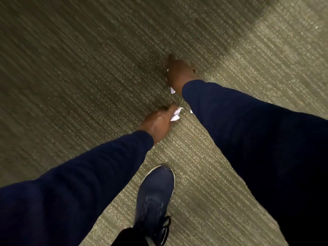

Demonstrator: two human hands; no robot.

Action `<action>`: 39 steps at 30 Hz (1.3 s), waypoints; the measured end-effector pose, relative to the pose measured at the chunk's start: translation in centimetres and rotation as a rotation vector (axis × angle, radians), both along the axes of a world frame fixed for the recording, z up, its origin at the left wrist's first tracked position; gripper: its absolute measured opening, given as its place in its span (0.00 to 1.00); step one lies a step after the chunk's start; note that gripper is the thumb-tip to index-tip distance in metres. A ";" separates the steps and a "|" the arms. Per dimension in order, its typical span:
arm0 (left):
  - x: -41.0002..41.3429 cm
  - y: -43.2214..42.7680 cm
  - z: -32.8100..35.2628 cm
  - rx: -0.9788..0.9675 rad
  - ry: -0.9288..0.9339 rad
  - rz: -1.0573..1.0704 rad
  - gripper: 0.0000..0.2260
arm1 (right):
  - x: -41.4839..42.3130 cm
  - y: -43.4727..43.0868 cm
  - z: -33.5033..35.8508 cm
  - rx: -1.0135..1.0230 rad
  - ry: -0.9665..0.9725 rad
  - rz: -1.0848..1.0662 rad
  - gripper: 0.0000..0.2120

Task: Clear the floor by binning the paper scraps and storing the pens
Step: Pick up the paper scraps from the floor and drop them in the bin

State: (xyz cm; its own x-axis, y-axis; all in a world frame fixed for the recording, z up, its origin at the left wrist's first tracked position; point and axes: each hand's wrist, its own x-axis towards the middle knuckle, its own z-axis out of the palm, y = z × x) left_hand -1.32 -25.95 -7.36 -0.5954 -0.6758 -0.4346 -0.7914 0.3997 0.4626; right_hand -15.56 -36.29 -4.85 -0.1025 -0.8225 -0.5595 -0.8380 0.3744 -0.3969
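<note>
I look down at a ribbed beige carpet (88, 68). My left hand (158, 121) is closed around a crumpled white paper scrap (176, 114) that sticks out past its fingers. My right hand (178, 73) reaches further ahead, low over the carpet, with its fingers curled. A white paper scrap (172, 90) shows under its wrist and a sliver of white shows at its edge. Another small white bit (191, 111) peeks out beside my right sleeve. Both arms wear dark blue sleeves. No pens are visible.
My dark blue trainer (156, 196) with black laces stands on the carpet at the bottom centre. A darker band of shadow crosses the carpet at the upper right. Carpet stretches to the left and ahead.
</note>
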 end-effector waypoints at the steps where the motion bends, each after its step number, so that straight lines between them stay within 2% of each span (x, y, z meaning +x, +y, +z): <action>1: 0.0 0.1 0.2 -0.044 -0.031 -0.022 0.16 | 0.0 0.1 0.0 0.027 0.016 -0.027 0.22; 2: 0.0 0.3 0.6 -0.071 -0.031 -0.017 0.16 | -0.2 0.3 0.1 0.039 0.020 -0.060 0.20; 4: 0.2 0.7 1.4 -0.002 0.044 0.065 0.18 | -0.7 1.2 1.0 0.015 -0.036 -0.144 0.16; 6: 0.9 1.3 3.2 0.114 0.101 0.194 0.20 | -1.1 2.5 2.6 -0.046 -0.216 -0.330 0.06; 7: 1.3 1.4 4.3 0.165 0.111 0.264 0.20 | -1.1 3.3 3.8 -0.065 -0.319 -0.447 0.04; 9: 2.2 1.5 6.7 0.226 0.132 0.402 0.18 | -1.2 5.3 6.7 -0.070 -0.480 -0.675 0.11; 13: 3.7 1.1 12.6 0.348 0.232 0.704 0.08 | -0.1 8.9 13.2 0.045 -0.781 -1.127 0.11; 15: 4.2 0.6 16.0 0.457 0.285 0.894 0.10 | 1.0 10.1 16.8 0.090 -0.823 -1.297 0.14; 17: 4.7 0.3 19.9 0.533 0.333 0.990 0.09 | 2.4 11.1 20.6 0.114 -0.856 -1.399 0.17; 20: 5.9 0.1 25.6 0.559 0.350 0.936 0.04 | 4.7 12.2 25.9 0.121 -0.889 -1.473 0.18; 25: 8.5 0.3 33.6 0.561 0.445 0.945 0.08 | 8.3 14.1 32.9 0.094 -0.875 -1.505 0.19; 31: 13.3 4.3 39.0 0.523 0.551 1.082 0.06 | 12.7 18.2 37.2 0.064 -0.879 -1.374 0.19; 36: 17.6 10.0 43.6 0.485 0.649 1.179 0.15 | 16.7 23.3 40.9 0.092 -0.856 -1.221 0.17; 39: 21.3 13.3 45.8 0.490 0.715 1.277 0.12 | 19.8 25.9 42.8 0.122 -0.894 -1.140 0.12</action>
State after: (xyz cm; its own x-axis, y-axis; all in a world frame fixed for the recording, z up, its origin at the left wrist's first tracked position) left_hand 19.97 -12.67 38.45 0.0754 -0.7612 -0.6442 -0.0403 -0.6478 0.7607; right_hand 4.26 -10.38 37.91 -0.2415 -0.4781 -0.8445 0.4373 0.7232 -0.5345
